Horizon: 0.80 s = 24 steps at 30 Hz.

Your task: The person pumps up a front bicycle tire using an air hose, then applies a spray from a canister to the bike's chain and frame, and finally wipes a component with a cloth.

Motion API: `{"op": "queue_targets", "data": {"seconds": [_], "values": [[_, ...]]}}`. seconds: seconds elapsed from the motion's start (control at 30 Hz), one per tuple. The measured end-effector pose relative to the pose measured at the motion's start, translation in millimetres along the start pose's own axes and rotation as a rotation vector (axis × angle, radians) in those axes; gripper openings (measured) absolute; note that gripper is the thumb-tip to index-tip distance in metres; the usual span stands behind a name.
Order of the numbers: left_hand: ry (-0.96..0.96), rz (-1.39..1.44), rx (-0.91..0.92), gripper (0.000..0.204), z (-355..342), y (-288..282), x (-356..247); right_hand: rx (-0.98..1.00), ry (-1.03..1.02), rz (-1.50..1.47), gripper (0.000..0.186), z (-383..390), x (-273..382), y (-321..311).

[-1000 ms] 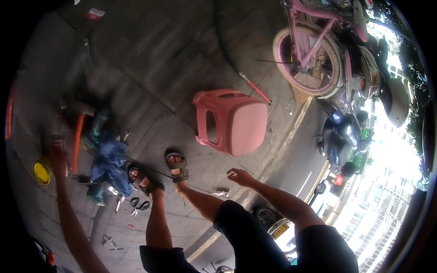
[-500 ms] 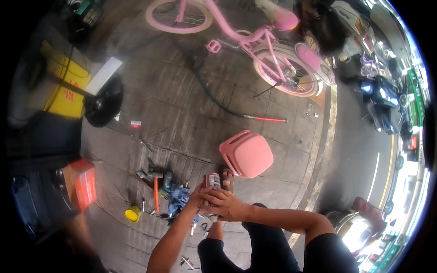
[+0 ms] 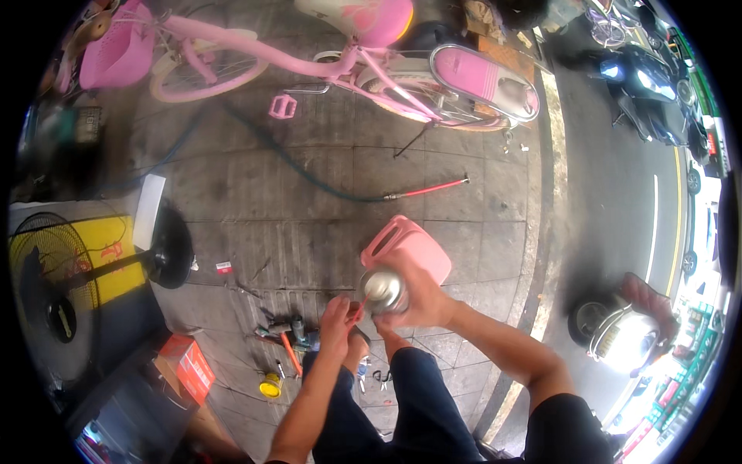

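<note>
My right hand (image 3: 425,294) is wrapped round a silver-topped spray can (image 3: 386,292), its top end facing up toward me. Beside it, my left hand (image 3: 336,325) has its fingers closed on a thin red straw (image 3: 360,308) that runs to the can's top. Just beyond the can is a pink plastic stool (image 3: 421,243), partly covered by my right hand. On the ground left of my legs lie a hammer with an orange handle (image 3: 291,354), several other tools and a small yellow tub (image 3: 270,385).
A pink bicycle (image 3: 340,69) stands ahead. A dark hose with a red end (image 3: 425,189) lies across the paving. At left are a standing fan (image 3: 174,246) and an orange box (image 3: 189,367). Parked scooters (image 3: 649,85) line the road at right.
The can has moved forward and right and now tips its top toward me. My hands have come apart: the right holds the can, the left the straw. My view has shifted.
</note>
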<state>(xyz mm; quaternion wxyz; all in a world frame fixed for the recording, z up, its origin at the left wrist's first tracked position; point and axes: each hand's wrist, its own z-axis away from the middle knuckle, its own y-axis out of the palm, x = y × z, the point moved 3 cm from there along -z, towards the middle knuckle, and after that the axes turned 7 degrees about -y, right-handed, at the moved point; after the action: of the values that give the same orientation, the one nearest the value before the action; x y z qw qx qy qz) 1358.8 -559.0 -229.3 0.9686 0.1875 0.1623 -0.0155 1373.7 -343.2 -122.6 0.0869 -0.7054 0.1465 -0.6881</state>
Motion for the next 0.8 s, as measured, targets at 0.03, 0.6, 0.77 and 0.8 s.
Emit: {"op": "queue_targets", "data": {"seconds": [0.03, 0.6, 0.77, 0.8], "values": [[0.122, -0.109, -0.133, 0.022, 1.2, -2.9, 9.1, -0.159, 0.069, 0.038, 0.081, -3.4, -6.6, -18.1], [0.276, -0.976, -0.041, 0.020, -49.7, 58.1, -258.7, -1.267, 0.587, -0.355, 0.075, -75.2, -149.8, -76.4], [1.320, -1.919, -0.187, 0.032, -287.5, -33.2, -444.1, -1.391, 0.500, -0.190, 0.078, -106.0, -190.9, -99.5], [1.287, -1.904, -0.146, 0.033, -326.6, -31.0, -453.9, -1.391, 0.449, -0.075, 0.078, -104.8, -205.1, -108.2]]}}
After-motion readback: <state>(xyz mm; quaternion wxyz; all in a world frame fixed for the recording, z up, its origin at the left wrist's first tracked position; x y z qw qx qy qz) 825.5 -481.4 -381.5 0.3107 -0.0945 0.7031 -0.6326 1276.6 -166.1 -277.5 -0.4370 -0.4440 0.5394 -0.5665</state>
